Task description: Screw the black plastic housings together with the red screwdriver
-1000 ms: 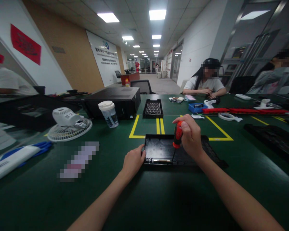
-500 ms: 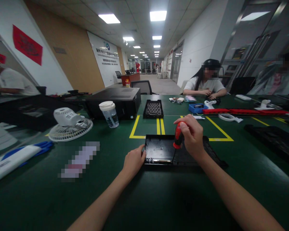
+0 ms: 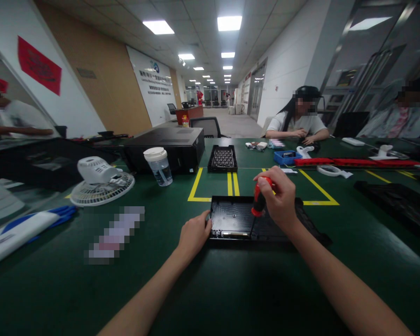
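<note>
A flat black plastic case [image 3: 233, 217] lies open-side up on the green table in front of me. My right hand [image 3: 280, 198] is closed round a red-handled screwdriver [image 3: 258, 201], held upright with its tip down at the case's near edge. My left hand [image 3: 194, 233] rests against the case's left near corner, fingers curled on its rim.
Behind the case are yellow tape outlines [image 3: 227, 184], a black tray of small parts [image 3: 223, 158], a lidded clear cup [image 3: 158, 165], a white desk fan [image 3: 100, 179] and a black computer case [image 3: 168, 144]. A blue bin [image 3: 286, 156] and red strips [image 3: 357, 162] lie far right. Other people sit around the table.
My right hand has shifted slightly on the screwdriver handle, fingers turning; the tool stays on the same spot. My left hand has not moved.
</note>
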Demonstrator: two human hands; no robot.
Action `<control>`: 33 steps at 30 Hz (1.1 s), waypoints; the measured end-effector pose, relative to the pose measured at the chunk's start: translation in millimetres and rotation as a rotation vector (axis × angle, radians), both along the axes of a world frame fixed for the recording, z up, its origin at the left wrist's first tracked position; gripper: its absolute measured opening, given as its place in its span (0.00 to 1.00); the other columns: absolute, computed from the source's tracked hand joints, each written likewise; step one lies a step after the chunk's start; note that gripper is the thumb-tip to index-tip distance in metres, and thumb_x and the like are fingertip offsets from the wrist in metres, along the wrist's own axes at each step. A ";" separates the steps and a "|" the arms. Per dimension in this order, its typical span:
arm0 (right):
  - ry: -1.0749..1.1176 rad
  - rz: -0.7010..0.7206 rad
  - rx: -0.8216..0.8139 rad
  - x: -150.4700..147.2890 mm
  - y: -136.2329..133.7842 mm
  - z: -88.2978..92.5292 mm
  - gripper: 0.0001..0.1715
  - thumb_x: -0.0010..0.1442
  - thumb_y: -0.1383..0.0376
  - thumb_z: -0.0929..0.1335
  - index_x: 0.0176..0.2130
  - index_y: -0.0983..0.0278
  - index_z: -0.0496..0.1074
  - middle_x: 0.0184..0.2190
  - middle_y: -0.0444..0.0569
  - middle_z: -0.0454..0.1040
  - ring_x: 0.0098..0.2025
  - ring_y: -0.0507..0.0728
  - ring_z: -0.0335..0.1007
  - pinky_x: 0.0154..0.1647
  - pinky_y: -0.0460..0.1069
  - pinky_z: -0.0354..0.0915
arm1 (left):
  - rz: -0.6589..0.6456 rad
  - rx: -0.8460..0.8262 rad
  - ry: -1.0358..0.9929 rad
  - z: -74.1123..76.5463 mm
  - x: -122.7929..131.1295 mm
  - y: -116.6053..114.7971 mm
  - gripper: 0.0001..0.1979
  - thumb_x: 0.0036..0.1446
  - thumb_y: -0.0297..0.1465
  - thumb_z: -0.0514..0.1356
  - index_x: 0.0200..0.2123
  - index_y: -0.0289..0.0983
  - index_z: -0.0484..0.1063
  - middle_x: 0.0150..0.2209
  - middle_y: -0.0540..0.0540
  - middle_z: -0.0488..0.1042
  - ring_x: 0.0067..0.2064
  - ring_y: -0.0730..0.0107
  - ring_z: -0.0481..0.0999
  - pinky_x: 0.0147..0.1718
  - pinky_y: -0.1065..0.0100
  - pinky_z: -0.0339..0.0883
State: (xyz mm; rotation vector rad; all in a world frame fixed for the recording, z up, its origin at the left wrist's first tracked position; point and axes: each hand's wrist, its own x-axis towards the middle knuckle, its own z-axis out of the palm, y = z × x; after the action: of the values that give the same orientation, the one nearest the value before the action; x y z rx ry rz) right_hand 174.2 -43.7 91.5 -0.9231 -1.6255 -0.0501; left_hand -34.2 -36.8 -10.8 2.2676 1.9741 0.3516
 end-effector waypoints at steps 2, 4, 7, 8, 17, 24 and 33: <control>-0.002 -0.002 0.003 0.1 0.1 -0.3 0.10 0.57 0.65 0.61 0.26 0.65 0.67 0.24 0.45 0.62 0.29 0.53 0.59 0.32 0.50 0.56 | -0.003 0.020 0.003 -2.9 -1.0 0.9 0.21 0.59 0.39 0.45 0.53 0.41 0.60 0.38 0.44 0.75 0.37 0.66 0.75 0.35 0.68 0.65; -0.004 -0.004 0.005 0.0 0.3 -0.6 0.10 0.57 0.65 0.61 0.26 0.65 0.67 0.24 0.45 0.62 0.29 0.53 0.59 0.32 0.50 0.56 | -0.007 0.034 0.004 -5.4 -2.1 1.6 0.21 0.59 0.39 0.45 0.53 0.42 0.61 0.38 0.44 0.75 0.36 0.65 0.75 0.35 0.67 0.65; 0.002 -0.009 0.016 -0.5 0.6 -0.7 0.10 0.57 0.65 0.62 0.26 0.64 0.66 0.23 0.45 0.63 0.28 0.53 0.59 0.31 0.50 0.56 | -0.015 0.040 -0.003 -6.4 -2.8 1.8 0.21 0.59 0.39 0.45 0.53 0.42 0.60 0.38 0.44 0.75 0.37 0.65 0.75 0.35 0.67 0.65; 0.005 -0.012 0.018 -0.8 0.7 -0.6 0.10 0.57 0.65 0.62 0.25 0.64 0.66 0.23 0.45 0.63 0.28 0.53 0.59 0.31 0.49 0.56 | -0.014 0.037 -0.004 -6.0 -2.7 1.6 0.21 0.59 0.39 0.45 0.53 0.42 0.60 0.39 0.44 0.75 0.37 0.65 0.75 0.35 0.67 0.65; 0.045 -0.040 0.031 -3.4 1.8 -1.7 0.09 0.56 0.65 0.63 0.24 0.64 0.64 0.23 0.44 0.62 0.28 0.53 0.58 0.32 0.49 0.56 | -0.003 0.002 -0.005 0.8 1.0 -0.9 0.21 0.59 0.38 0.45 0.54 0.41 0.60 0.39 0.44 0.75 0.38 0.65 0.74 0.36 0.68 0.65; 0.123 -0.027 0.003 -6.8 0.9 -5.3 0.09 0.55 0.64 0.63 0.24 0.64 0.62 0.23 0.43 0.60 0.27 0.52 0.57 0.30 0.49 0.56 | 0.014 -0.024 -0.016 2.7 1.7 -0.8 0.21 0.59 0.37 0.46 0.54 0.41 0.60 0.39 0.44 0.75 0.38 0.66 0.74 0.36 0.68 0.65; 0.339 0.169 -0.168 -12.1 1.2 -13.0 0.08 0.57 0.62 0.62 0.29 0.63 0.62 0.20 0.40 0.61 0.19 0.48 0.59 0.20 0.45 0.59 | 0.010 0.007 0.005 0.7 0.8 -0.9 0.20 0.59 0.38 0.46 0.53 0.42 0.61 0.39 0.44 0.75 0.37 0.66 0.75 0.36 0.68 0.65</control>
State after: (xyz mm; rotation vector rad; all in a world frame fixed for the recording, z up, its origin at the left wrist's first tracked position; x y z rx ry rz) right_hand 162.1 -42.4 78.6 -0.8648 -1.3980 0.3476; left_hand -33.3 -37.8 -10.1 2.2658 1.9901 0.3545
